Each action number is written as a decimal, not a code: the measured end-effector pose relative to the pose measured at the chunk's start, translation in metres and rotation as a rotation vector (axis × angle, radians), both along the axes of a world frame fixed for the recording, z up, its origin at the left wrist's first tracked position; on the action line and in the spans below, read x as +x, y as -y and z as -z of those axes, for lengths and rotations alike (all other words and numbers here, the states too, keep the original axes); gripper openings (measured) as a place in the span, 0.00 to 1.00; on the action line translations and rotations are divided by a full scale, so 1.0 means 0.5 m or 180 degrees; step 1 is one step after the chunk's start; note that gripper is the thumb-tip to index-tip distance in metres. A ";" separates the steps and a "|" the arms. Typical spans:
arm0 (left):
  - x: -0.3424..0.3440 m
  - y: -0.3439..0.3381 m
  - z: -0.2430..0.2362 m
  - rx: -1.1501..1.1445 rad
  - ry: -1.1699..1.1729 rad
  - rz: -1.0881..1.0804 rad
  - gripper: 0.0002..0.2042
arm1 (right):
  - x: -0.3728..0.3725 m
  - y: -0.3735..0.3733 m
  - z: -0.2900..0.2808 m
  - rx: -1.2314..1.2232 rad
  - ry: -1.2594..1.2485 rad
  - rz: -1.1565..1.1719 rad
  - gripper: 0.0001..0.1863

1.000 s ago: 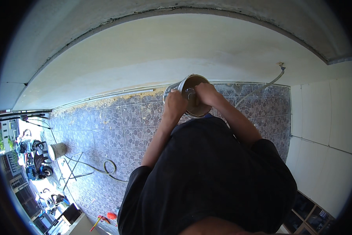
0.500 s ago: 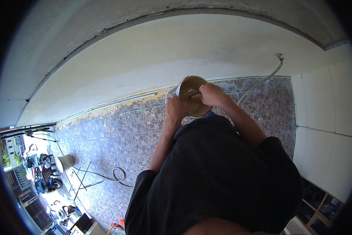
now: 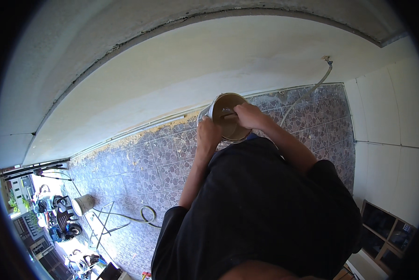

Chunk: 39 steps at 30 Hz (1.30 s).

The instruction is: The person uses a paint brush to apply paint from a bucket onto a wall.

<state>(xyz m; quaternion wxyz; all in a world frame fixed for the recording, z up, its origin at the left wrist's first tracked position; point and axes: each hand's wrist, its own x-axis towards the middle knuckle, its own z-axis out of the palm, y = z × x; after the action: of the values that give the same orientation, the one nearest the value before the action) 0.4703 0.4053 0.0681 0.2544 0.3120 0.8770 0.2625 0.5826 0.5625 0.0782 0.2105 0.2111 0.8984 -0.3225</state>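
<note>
Tiled floor [image 3: 144, 158]; left fingers [image 3: 206, 122] clasp a bucket's rim [image 3: 212, 110]; right fingers [image 3: 240, 111], a tool [image 3: 229, 116] inside.

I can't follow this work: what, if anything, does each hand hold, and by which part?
The left hand holds the bucket by its rim. The right hand, at its opening, seems to grip a pale object by one end, kind unclear.

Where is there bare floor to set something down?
Open tiled floor lies between the yellowish debris along the wall and the looped hose. A smaller patch sits between the tap hose and white panels. Crowded: far left, around the pale bucket and folding frame, and the held bucket, with both hands at its mouth.
</note>
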 end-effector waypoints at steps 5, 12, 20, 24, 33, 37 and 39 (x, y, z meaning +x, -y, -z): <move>-0.003 0.007 0.012 -0.0075 -0.0107 0.0148 0.17 | 0.011 0.017 0.006 0.0646 -0.0270 0.0025 0.12; -0.004 0.008 0.020 0.0036 -0.0095 0.0073 0.13 | 0.014 0.025 0.015 0.0221 -0.0100 0.0116 0.11; -0.006 0.010 0.009 0.0044 -0.0034 -0.0016 0.12 | 0.036 0.033 -0.006 0.0113 -0.0241 0.0194 0.10; -0.005 0.009 0.006 0.0039 -0.0021 -0.0001 0.12 | 0.051 0.036 0.007 0.0374 -0.0516 0.0456 0.10; -0.001 0.009 0.016 0.0058 -0.0152 0.0110 0.12 | 0.056 0.055 -0.001 0.0442 -0.0480 0.0610 0.10; 0.007 0.008 -0.005 0.0064 -0.0149 0.0133 0.13 | 0.067 0.040 0.012 0.0154 -0.0195 0.0500 0.12; 0.005 0.011 0.012 0.0074 -0.0116 0.0096 0.13 | 0.063 0.056 0.007 0.0308 -0.0237 0.0700 0.12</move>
<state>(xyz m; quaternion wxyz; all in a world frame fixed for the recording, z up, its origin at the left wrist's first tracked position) 0.4727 0.4000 0.0622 0.2387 0.3328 0.8735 0.2630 0.6139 0.5347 0.0745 0.1299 0.3062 0.8915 -0.3076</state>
